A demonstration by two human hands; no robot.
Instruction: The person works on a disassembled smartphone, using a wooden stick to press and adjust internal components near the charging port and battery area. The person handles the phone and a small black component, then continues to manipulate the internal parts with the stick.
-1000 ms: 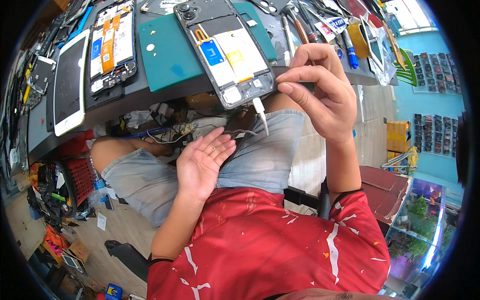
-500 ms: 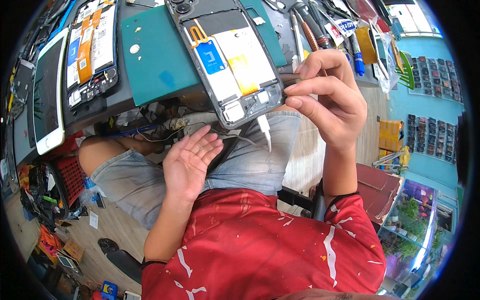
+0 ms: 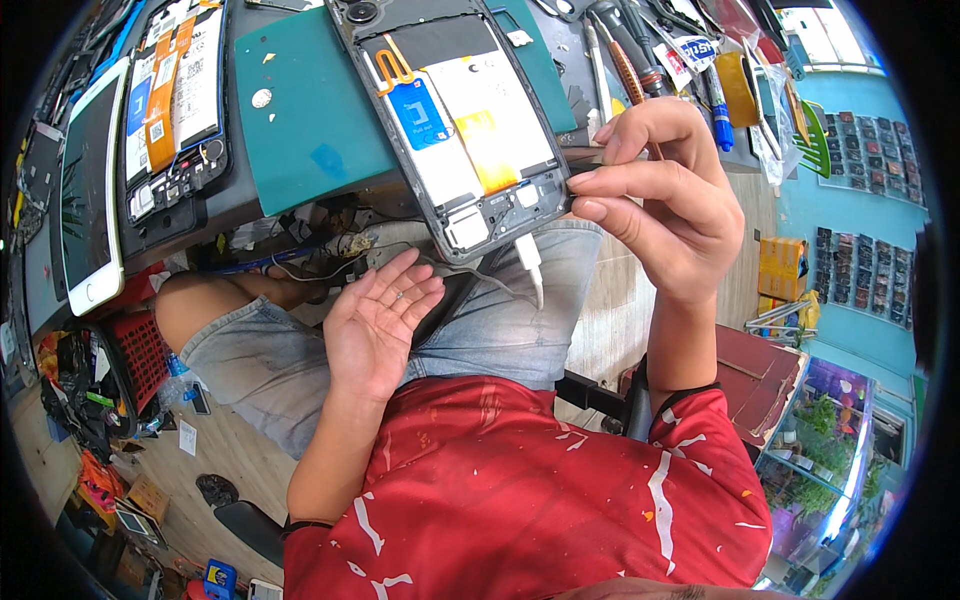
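A smartphone [image 3: 455, 205] with its back off juts over the bench edge, its white battery, orange flex and a blue sticker exposed. A white charging cable [image 3: 530, 262] hangs from its lower end. My right hand [image 3: 665, 190] is closed at the phone's lower right corner, thumb and fingertips pinching its edge. Below the phone, over my lap, my left hand [image 3: 375, 325] lies palm up with its fingers stretched out. A tiny shiny bit rests on those fingers, too small to name.
The phone's upper part lies over a green mat [image 3: 300, 130]. To the left are another opened phone [image 3: 175, 110] and a white-framed phone [image 3: 92, 190]. Screwdrivers [image 3: 625, 50], a blue marker [image 3: 720, 112] and a green comb-like tool [image 3: 815, 140] crowd the right side.
My hands and the opened phone hold nearly the same pose. The bench items at left have shifted slightly left and down in the picture.
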